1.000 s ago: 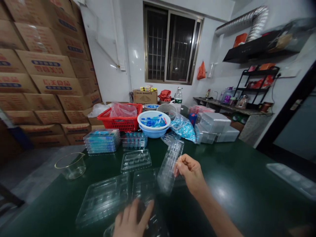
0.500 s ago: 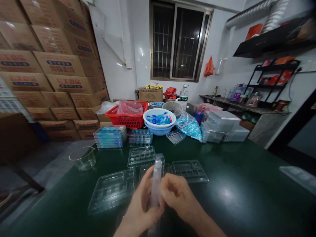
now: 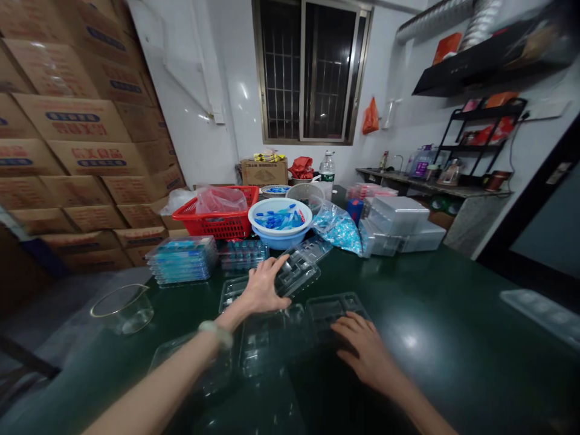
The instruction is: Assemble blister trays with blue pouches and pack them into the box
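Observation:
My left hand (image 3: 265,289), with a pale bangle on its wrist, reaches forward and grips a clear plastic tray (image 3: 301,275) by its near left edge. The tray has moulded compartments, and its far end overlaps another clear tray near the blue basin. Open, with fingers spread, my right hand (image 3: 365,350) is over the near edge of a second compartment tray (image 3: 333,307); whether it touches is unclear. More clear trays lie below and around my left arm, one of them a tray (image 3: 265,344) between my hands. Part of another tray (image 3: 231,290) is hidden behind my left wrist.
Farther back stand a white-and-blue basin (image 3: 281,232) of blue toothbrush-like items, a red basket (image 3: 217,220), stacked filled trays (image 3: 183,260), a bag of small blue pieces (image 3: 339,228) and clear boxes (image 3: 399,217). A glass beaker (image 3: 124,311) stands at the left table edge.
My hands have moved apart from the clear plastic piece they held upright. A clear tray now lies forward under my left hand; my right hand has opened and shifted right. The view has turned slightly right.

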The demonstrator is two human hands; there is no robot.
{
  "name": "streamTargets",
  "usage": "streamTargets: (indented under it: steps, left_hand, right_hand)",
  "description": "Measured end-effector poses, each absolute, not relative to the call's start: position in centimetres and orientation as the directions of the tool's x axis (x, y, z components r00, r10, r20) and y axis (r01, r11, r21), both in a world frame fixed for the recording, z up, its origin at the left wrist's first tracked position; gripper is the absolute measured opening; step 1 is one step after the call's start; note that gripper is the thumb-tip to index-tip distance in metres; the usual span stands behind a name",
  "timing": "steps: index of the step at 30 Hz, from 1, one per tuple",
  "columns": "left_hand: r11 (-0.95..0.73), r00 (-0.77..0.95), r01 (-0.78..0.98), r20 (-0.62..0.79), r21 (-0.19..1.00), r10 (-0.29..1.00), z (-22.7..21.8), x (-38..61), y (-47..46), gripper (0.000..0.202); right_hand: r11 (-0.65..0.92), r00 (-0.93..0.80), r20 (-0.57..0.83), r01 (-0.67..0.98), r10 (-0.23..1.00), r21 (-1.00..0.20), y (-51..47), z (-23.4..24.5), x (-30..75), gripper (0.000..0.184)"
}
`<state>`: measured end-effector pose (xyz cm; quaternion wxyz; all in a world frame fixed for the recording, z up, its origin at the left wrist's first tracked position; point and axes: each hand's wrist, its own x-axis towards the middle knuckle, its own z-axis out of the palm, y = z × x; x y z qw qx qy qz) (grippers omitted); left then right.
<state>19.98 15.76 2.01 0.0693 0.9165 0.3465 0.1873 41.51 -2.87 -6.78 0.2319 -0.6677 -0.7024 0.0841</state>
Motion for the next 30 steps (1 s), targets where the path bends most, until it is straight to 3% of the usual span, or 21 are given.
streamTargets:
  steps: [6, 14, 23, 28, 30]
  left_hand:
    - [-0.809, 0.793, 0.558, 0.171, 0.182, 0.585, -1.4, 26.3, 20.6, 0.108]
    - [-0.832, 0.844, 0.529, -0.001, 0.166, 0.536, -2.9, 26.2, 23.5, 0.094]
    - [-0.741, 0.724, 0.654, 0.159, 0.152, 0.671, 1.2, 15.4, 19.4, 0.072]
    - [-0.512, 0.5, 0.857, 0.152, 0.05, 0.852, 0.5, 2.6, 14.1, 0.075]
    - [-0.4, 0.39, 0.915, 0.136, 0.054, 0.911, -0.6, -1.5, 11.7, 0.066]
  right_hand:
    - [0.072, 0.047, 0.239, 0.882, 0.97, -0.465, -3.9, -6.6, 41.3, 0.042]
    - [0.05, 0.092, 0.249, 0.86, 0.964, -0.509, -4.1, -6.3, 41.5, 0.038]
    - [0.092, 0.045, 0.265, 0.872, 0.963, -0.482, -3.1, -6.7, 39.4, 0.038]
    - [0.121, 0.01, 0.267, 0.874, 0.964, -0.471, -2.7, -7.0, 38.4, 0.039]
    - [0.127, 0.001, 0.266, 0.876, 0.964, -0.464, -2.5, -7.0, 38.2, 0.038]
